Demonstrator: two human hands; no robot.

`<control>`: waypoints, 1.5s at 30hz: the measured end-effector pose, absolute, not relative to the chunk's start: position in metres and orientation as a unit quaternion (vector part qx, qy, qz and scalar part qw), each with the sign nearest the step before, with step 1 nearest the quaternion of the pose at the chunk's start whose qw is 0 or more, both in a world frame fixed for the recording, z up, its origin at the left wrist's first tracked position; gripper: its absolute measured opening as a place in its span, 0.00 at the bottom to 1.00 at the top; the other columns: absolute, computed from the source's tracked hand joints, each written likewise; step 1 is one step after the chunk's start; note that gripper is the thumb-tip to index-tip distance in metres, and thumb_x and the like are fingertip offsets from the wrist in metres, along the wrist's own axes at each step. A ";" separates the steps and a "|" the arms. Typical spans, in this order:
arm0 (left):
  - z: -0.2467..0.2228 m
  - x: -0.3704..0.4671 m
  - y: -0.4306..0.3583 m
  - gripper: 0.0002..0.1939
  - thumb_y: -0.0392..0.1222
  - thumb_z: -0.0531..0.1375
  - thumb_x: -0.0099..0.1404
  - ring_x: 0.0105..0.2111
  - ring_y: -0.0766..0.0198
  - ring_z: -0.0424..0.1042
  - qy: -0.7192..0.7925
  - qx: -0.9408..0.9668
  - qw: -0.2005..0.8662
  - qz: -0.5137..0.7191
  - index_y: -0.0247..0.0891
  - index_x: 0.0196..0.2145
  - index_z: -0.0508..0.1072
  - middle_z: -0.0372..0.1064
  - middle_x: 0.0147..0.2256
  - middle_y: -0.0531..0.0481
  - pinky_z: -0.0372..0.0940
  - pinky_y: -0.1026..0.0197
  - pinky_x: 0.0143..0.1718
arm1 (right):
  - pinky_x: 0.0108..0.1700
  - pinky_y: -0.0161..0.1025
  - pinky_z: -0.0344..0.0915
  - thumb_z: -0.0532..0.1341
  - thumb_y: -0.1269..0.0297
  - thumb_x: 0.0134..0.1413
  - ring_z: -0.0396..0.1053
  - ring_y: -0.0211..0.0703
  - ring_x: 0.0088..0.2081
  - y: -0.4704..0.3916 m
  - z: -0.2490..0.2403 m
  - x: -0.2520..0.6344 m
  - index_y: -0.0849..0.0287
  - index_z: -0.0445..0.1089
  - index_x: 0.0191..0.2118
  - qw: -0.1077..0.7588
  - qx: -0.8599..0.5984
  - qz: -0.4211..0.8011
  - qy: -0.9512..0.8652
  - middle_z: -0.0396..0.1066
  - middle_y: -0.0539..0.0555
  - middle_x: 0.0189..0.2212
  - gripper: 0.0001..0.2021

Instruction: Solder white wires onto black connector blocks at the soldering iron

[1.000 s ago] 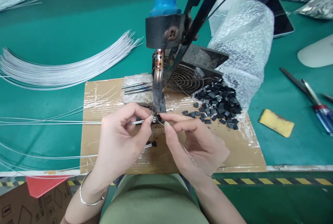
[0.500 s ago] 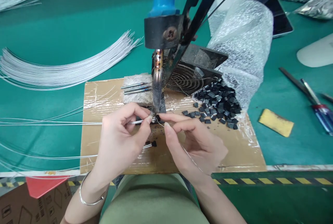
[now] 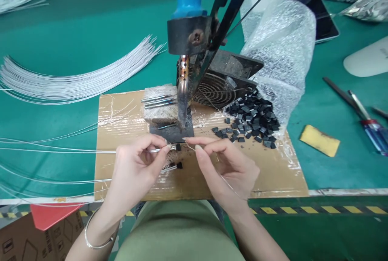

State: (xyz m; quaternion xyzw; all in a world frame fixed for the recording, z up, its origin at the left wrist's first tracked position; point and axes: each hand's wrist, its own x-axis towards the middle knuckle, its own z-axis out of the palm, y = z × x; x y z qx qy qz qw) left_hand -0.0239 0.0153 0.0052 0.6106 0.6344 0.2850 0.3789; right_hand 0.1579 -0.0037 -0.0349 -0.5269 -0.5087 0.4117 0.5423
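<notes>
My left hand [image 3: 141, 168] pinches thin white wires [image 3: 104, 151] that trail off to the left. A small black piece [image 3: 178, 147] sits at their end, just beyond my fingertips. Between the thumb and forefinger of my right hand [image 3: 226, 168] is a thin strand of solder wire [image 3: 190, 147], whose tail runs along the palm. The soldering iron [image 3: 182, 103], with a blue handle, points down from a clamp; its tip is above and apart from both hands. Below my left fingertips, more wires ending in a black piece [image 3: 180, 165] lie on the cardboard [image 3: 273, 176].
A heap of small black pieces [image 3: 257, 117] lies right of the iron, beside a dusty fan [image 3: 215, 89]. Metal rods rest on a wrapped block [image 3: 160, 113]. A wire bundle [image 3: 75, 85] is at left; a yellow sponge [image 3: 319, 140] and screwdriver [image 3: 374, 131] are at right.
My left hand has drawn the wires and black piece down, away from the iron's tip. My right hand has shifted slightly down with the solder wire, and its end has also left the tip.
</notes>
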 end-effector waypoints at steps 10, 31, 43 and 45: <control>-0.004 -0.080 0.025 0.07 0.45 0.66 0.69 0.36 0.59 0.74 0.689 0.670 0.079 0.265 0.41 0.42 0.80 0.79 0.40 0.49 0.70 0.55 0.44 | 0.44 0.39 0.76 0.68 0.70 0.61 0.82 0.44 0.38 -0.002 -0.045 0.187 0.57 0.72 0.30 0.580 -0.586 0.331 -0.459 0.82 0.53 0.33 0.09; -0.006 -0.109 0.068 0.07 0.42 0.59 0.74 0.31 0.67 0.75 0.651 0.646 0.090 0.388 0.37 0.42 0.74 0.74 0.32 0.54 0.68 0.59 0.39 | 0.27 0.32 0.67 0.61 0.72 0.68 0.71 0.34 0.23 -0.019 -0.044 0.185 0.56 0.73 0.44 0.521 -0.569 0.324 -0.547 0.75 0.46 0.27 0.06; 0.054 -0.081 0.018 0.04 0.35 0.62 0.70 0.22 0.68 0.63 0.500 0.804 0.281 0.158 0.42 0.39 0.76 0.72 0.26 0.57 0.60 0.63 0.26 | 0.32 0.40 0.68 0.63 0.71 0.67 0.69 0.44 0.33 -0.017 -0.053 0.162 0.63 0.76 0.41 0.305 -0.383 0.176 -0.854 0.73 0.54 0.30 0.04; 0.060 -0.084 0.013 0.05 0.37 0.60 0.72 0.19 0.70 0.59 0.483 0.766 0.409 0.111 0.42 0.38 0.76 0.69 0.23 0.58 0.56 0.64 0.21 | 0.32 0.39 0.68 0.61 0.71 0.68 0.69 0.43 0.33 -0.014 -0.055 0.160 0.62 0.76 0.40 0.311 -0.406 0.196 -0.837 0.73 0.54 0.30 0.06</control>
